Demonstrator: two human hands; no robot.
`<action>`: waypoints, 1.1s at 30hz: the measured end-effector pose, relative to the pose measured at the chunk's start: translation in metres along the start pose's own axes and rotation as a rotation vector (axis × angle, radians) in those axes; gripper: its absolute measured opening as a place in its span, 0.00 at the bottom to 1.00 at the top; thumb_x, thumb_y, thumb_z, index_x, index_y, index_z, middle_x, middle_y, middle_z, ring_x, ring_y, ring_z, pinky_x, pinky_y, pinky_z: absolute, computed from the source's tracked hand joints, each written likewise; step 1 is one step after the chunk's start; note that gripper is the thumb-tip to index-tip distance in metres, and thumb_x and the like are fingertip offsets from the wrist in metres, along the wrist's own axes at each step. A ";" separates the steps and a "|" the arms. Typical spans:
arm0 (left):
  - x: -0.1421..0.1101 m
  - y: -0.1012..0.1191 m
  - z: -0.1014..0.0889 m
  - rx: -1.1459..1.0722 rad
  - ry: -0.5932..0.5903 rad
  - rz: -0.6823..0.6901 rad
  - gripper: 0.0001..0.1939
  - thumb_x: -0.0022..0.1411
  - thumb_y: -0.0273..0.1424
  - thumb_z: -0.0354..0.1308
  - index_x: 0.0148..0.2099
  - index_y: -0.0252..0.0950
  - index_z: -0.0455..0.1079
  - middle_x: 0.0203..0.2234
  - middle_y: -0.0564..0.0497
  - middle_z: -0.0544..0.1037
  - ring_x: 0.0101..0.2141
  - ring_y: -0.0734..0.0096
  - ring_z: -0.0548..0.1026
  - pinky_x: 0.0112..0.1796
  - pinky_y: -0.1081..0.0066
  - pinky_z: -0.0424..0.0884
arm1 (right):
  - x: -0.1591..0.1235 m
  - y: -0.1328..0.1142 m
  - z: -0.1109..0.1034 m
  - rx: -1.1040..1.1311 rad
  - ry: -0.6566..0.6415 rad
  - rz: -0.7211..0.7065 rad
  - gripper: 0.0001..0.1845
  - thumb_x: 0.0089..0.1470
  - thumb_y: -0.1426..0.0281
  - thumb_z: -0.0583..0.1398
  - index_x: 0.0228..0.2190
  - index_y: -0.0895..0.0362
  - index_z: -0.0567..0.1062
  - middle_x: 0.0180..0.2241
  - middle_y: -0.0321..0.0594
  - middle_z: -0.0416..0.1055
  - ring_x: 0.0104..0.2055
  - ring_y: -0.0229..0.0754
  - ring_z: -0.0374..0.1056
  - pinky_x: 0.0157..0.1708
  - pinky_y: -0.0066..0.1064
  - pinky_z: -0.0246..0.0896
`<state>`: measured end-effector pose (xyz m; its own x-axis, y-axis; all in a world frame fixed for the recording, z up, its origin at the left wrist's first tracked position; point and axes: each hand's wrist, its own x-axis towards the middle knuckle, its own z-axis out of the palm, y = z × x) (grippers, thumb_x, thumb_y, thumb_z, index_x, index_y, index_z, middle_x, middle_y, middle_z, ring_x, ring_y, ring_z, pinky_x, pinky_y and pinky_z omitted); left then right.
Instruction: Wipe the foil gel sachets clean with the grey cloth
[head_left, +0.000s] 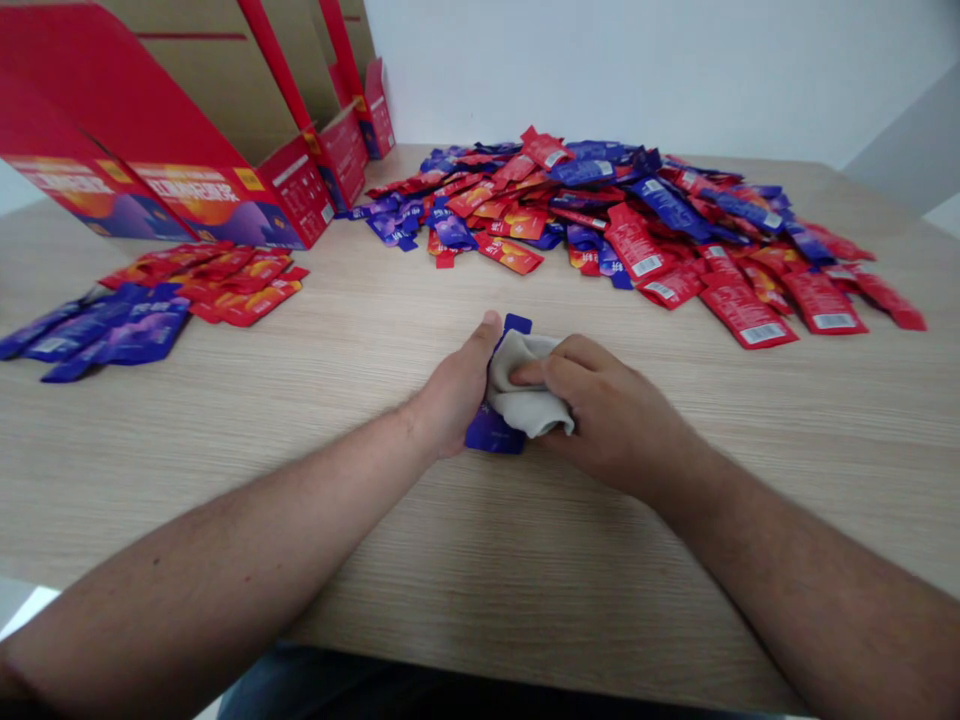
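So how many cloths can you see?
1: a pale grey cloth, bunched in the right hand, against the blue packet in the left hand. Any under the big packet pile would be hidden.

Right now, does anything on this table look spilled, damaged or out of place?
Nothing looks spilled or torn. The far heap of red and blue packets looks untidy, lying at all angles; the smaller left group is sorted by colour. A grey cloth partly hides the blue packet in the left hand.
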<state>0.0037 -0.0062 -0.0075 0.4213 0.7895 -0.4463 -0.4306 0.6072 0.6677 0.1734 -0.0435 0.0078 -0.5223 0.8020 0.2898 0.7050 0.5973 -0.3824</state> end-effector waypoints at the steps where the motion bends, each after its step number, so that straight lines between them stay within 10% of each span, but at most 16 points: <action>1: 0.000 0.000 0.001 -0.010 0.024 0.026 0.30 0.76 0.52 0.48 0.41 0.31 0.79 0.28 0.45 0.82 0.28 0.67 0.80 0.33 0.70 0.75 | 0.000 0.001 0.000 -0.011 0.038 0.029 0.22 0.52 0.74 0.67 0.51 0.57 0.79 0.47 0.50 0.74 0.46 0.53 0.74 0.45 0.44 0.72; 8: -0.005 0.003 0.005 -0.017 -0.035 -0.047 0.32 0.75 0.54 0.46 0.45 0.32 0.79 0.27 0.45 0.82 0.23 0.68 0.77 0.27 0.70 0.73 | -0.001 -0.005 -0.002 0.044 -0.130 -0.097 0.19 0.52 0.72 0.68 0.48 0.54 0.80 0.44 0.45 0.75 0.44 0.50 0.74 0.44 0.41 0.73; 14: 0.000 0.003 0.003 -0.028 -0.007 0.024 0.30 0.78 0.49 0.43 0.43 0.33 0.78 0.30 0.45 0.83 0.28 0.66 0.81 0.31 0.69 0.76 | 0.001 0.010 0.003 -0.031 0.108 0.063 0.24 0.50 0.74 0.68 0.51 0.57 0.79 0.45 0.48 0.75 0.46 0.53 0.73 0.45 0.43 0.72; 26: 0.003 -0.001 -0.001 -0.031 0.012 0.047 0.28 0.70 0.56 0.55 0.42 0.35 0.79 0.26 0.47 0.81 0.30 0.62 0.82 0.33 0.68 0.76 | 0.001 0.008 0.003 -0.026 0.128 0.050 0.22 0.50 0.74 0.67 0.50 0.58 0.80 0.44 0.49 0.75 0.45 0.53 0.74 0.44 0.44 0.72; 33: -0.006 0.004 0.005 0.008 0.028 -0.010 0.30 0.74 0.54 0.48 0.44 0.34 0.78 0.27 0.47 0.80 0.24 0.67 0.77 0.28 0.68 0.73 | -0.001 -0.002 0.001 0.075 -0.128 -0.120 0.21 0.53 0.72 0.68 0.50 0.56 0.79 0.46 0.47 0.76 0.49 0.53 0.74 0.49 0.45 0.73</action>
<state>0.0036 -0.0088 0.0012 0.4030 0.7859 -0.4690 -0.4200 0.6141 0.6682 0.1725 -0.0453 0.0076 -0.6603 0.7164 0.2251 0.5988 0.6832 -0.4178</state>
